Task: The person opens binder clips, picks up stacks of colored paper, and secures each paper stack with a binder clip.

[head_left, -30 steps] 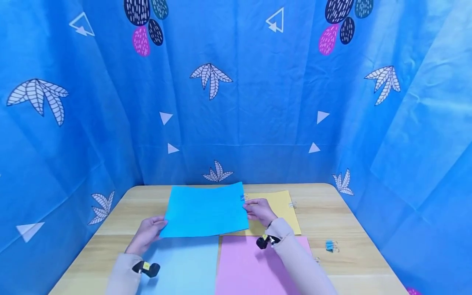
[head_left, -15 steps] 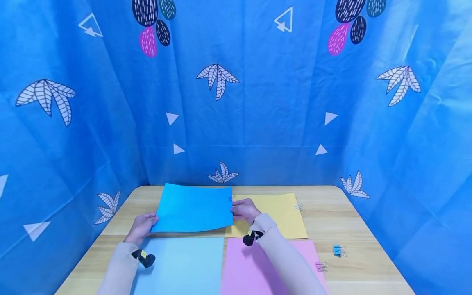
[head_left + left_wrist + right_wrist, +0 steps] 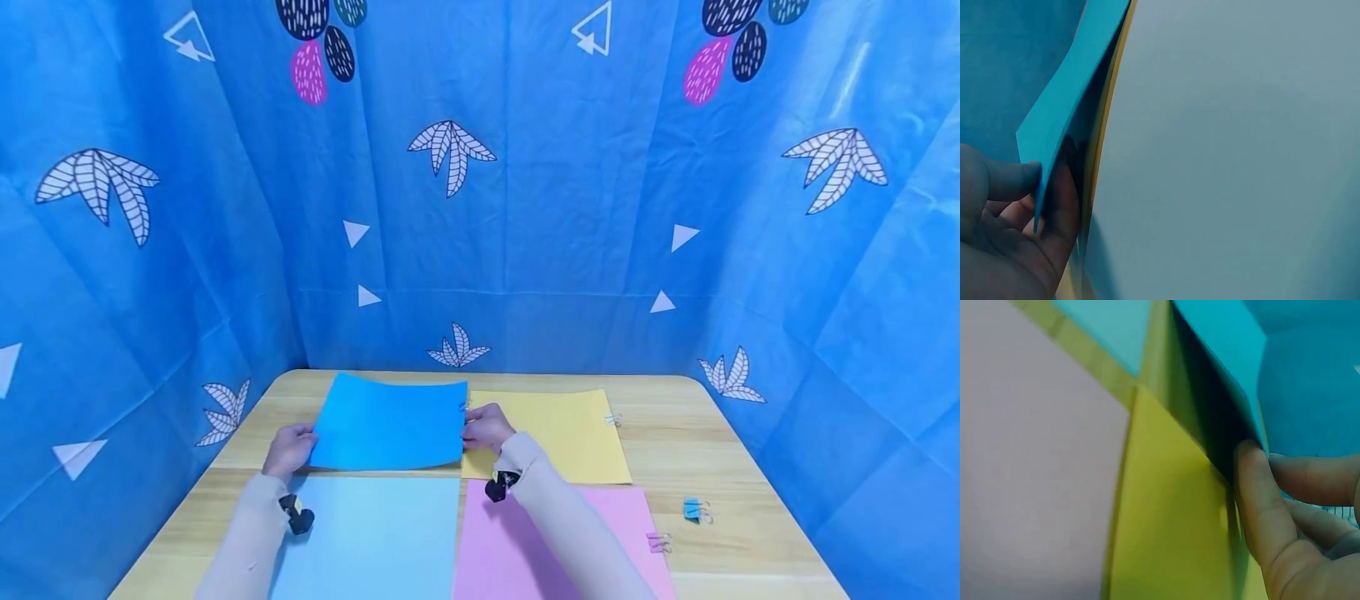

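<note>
A bright blue sheet of paper is raised at a tilt over the back left of the table, its middle sagging slightly. My left hand pinches its left edge; in the left wrist view the thumb lies on top and the fingers underneath. On the opposite edge my right hand pinches the paper between thumb and fingers. Just above that hand a binder clip shows on the blue sheet's right edge, partly hidden. Whether the blue paper is one sheet or several, I cannot tell.
Yellow paper with a clip lies right of the blue sheet. In front are light blue paper and pink paper with a pink clip. A loose blue binder clip rests on the wooden table.
Both hands have carried the blue sheet left and lowered it, off the yellow paper it partly covered. The head view has shifted slightly.
</note>
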### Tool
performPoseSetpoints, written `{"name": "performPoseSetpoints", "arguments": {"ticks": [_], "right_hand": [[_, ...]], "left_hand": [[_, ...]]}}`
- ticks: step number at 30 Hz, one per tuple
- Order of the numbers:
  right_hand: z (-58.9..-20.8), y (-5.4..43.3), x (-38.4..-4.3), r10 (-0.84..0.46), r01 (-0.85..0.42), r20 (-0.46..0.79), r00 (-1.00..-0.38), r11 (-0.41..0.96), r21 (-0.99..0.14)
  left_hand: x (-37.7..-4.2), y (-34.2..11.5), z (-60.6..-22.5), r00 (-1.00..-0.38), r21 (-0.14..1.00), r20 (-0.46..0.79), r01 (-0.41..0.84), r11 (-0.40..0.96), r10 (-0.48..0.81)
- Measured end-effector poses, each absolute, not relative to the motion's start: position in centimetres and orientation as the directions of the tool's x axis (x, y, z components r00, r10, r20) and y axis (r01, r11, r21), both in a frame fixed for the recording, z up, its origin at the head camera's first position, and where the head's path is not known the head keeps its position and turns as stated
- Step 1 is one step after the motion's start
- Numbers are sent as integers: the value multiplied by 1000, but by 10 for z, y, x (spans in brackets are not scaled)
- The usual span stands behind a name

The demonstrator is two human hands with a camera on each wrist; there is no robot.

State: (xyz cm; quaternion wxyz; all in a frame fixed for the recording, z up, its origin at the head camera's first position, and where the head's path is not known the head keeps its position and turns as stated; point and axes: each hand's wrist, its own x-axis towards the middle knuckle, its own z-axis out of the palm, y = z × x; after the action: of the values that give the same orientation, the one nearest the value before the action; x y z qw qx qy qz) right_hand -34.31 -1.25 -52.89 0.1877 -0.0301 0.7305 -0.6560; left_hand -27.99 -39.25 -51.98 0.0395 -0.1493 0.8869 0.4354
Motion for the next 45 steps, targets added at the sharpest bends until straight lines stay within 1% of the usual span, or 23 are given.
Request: {"name": "performPoseSetpoints", "arguments": {"ticks": [4,7,13,23,29,33,36,39,41,45], "right_hand": [[-527,-18,-339,-280,177,-224,-934,184,-967],[-522,-20,-333,-253,136,-194,-948,231,-963],[-513,-21,-326,-213,105,-180,-960,320,-942],[-504,-15,-316,-232,133,-209,-950,305,-943],[-500,-6,-310,-309,97,-184,-933,279,-956],[-493,4,-291,-407,62,-190,-893,309,-949],[-487,9,-268,-496,7,-196,-846,357,-934],[-484,15,-244,-576,-6,-206,-791,345,-939],[-483,19,-231,-624,14,-214,-752,308,-951],[-482,28,-213,-690,126,-243,-682,216,-968]], "left_hand": [[-277,-392,-515,-951,733,-171,-297,612,-256],[-278,-391,-513,-953,714,-156,-289,638,-258],[-277,-386,-508,-954,685,-158,-291,667,-254],[-267,-396,-502,-949,657,-175,-310,687,-261],[-250,-411,-497,-941,668,-229,-337,663,-248],[-232,-423,-493,-931,664,-286,-363,654,-226],[-217,-431,-489,-915,653,-344,-395,646,-212],[-199,-436,-485,-895,655,-409,-422,626,-175],[-187,-437,-482,-893,662,-426,-416,623,-145],[-163,-432,-479,-901,675,-418,-391,625,-112]]}}
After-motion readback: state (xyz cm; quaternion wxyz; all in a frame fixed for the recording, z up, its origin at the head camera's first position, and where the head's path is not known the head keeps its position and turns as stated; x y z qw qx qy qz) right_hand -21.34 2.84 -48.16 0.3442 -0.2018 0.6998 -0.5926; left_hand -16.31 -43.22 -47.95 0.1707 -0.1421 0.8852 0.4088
